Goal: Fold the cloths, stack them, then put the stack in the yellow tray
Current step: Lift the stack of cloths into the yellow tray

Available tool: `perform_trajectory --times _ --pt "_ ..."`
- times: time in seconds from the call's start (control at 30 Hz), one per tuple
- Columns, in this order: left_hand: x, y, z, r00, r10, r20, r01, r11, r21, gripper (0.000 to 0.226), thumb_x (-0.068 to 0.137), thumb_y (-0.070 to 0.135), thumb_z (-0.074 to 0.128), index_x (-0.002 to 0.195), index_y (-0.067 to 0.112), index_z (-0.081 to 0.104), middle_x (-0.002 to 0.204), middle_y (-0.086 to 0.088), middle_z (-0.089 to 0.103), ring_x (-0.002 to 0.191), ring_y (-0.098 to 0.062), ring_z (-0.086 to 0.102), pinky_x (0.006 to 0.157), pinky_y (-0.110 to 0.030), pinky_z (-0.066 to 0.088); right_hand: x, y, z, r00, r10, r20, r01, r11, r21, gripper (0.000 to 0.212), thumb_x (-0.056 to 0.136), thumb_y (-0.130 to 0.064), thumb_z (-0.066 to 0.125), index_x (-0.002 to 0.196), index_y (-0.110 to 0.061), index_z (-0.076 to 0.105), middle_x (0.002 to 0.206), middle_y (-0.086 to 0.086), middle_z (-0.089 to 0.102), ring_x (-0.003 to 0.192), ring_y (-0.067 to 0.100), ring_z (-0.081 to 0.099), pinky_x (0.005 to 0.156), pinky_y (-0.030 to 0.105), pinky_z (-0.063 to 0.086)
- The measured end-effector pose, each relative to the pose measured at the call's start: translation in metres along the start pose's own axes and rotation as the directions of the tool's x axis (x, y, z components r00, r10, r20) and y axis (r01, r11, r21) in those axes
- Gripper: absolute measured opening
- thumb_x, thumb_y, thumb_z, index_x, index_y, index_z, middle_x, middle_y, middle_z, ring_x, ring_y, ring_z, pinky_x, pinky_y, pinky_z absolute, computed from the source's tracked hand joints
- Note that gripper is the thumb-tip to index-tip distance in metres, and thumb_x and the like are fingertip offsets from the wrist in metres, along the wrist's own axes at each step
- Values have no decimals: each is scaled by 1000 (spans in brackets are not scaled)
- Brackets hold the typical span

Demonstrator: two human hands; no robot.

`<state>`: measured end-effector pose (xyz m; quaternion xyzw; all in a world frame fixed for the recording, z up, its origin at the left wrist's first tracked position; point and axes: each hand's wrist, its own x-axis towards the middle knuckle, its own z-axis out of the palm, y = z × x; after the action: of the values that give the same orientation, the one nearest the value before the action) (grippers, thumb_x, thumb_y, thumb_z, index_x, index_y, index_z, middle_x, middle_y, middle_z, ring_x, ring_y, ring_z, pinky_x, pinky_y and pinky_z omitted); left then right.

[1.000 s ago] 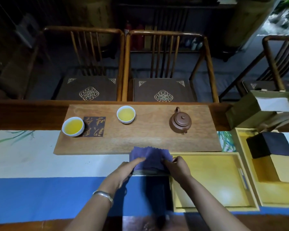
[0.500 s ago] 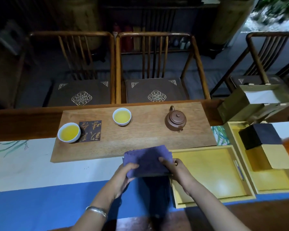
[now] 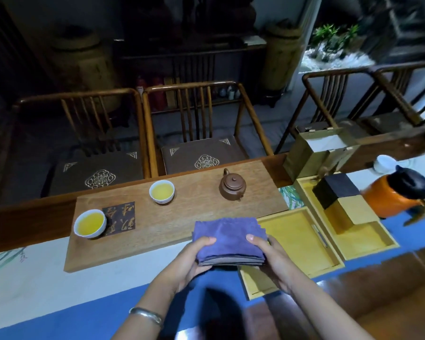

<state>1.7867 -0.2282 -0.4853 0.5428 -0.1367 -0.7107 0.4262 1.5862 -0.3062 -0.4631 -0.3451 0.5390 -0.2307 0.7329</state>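
Note:
A stack of folded purple cloths (image 3: 227,238) is lifted off the table, held level between both hands. My left hand (image 3: 189,260) grips its left edge, thumb on top, fingers underneath. My right hand (image 3: 270,261) grips the right edge the same way. A darker layer shows at the stack's near edge. The yellow tray (image 3: 297,241) lies just to the right, partly under my right hand; a thin grey object lies along its right inner side.
A wooden tea board (image 3: 182,217) behind the stack carries two cups of yellow tea (image 3: 90,223) (image 3: 161,191) and a brown clay teapot (image 3: 232,187). A second yellow tray with a black and yellow box (image 3: 339,200) sits at right, beside an orange pot (image 3: 390,200).
Both hands have lifted the cloth stack off the table and hold it higher. The camera has tilted up and turned right, showing more of the table's right end.

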Motion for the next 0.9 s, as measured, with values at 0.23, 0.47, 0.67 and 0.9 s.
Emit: perform_trajectory --times 0.23,0.47,0.67,0.9 --pt "31 5 72 999 -43 2 43 997 69 88 48 61 78 128 29 54 137 -1 57 123 -18 56 85 -26 53 5 -28 -77 992 -23 -127 4 989 -149 61 70 -46 77 119 -20 51 90 2 74 73 17 72 60 31 54" --pt "91 -5 142 992 -106 -61 111 991 79 86 55 67 74 128 29 53 131 -2 59 113 -21 60 89 -31 53 51 -67 -159 994 48 -100 -69 975 -211 74 60 -41 83 119 -13 50 105 14 68 90 27 69 65 33 58" --pt "144 -11 183 985 -99 -142 100 995 4 64 49 63 73 103 31 61 106 1 70 103 -18 64 82 -30 53 101 -88 -203 995 81 -52 -95 917 -387 62 72 -47 73 120 -17 50 108 14 64 95 30 66 76 39 54" --pt "184 -15 191 975 -92 -204 94 996 0 63 54 57 72 105 21 68 96 -1 77 102 -21 66 85 -31 49 132 -98 -215 993 119 19 -87 815 -573 63 81 -48 64 126 -12 39 112 9 53 101 26 56 88 40 51"
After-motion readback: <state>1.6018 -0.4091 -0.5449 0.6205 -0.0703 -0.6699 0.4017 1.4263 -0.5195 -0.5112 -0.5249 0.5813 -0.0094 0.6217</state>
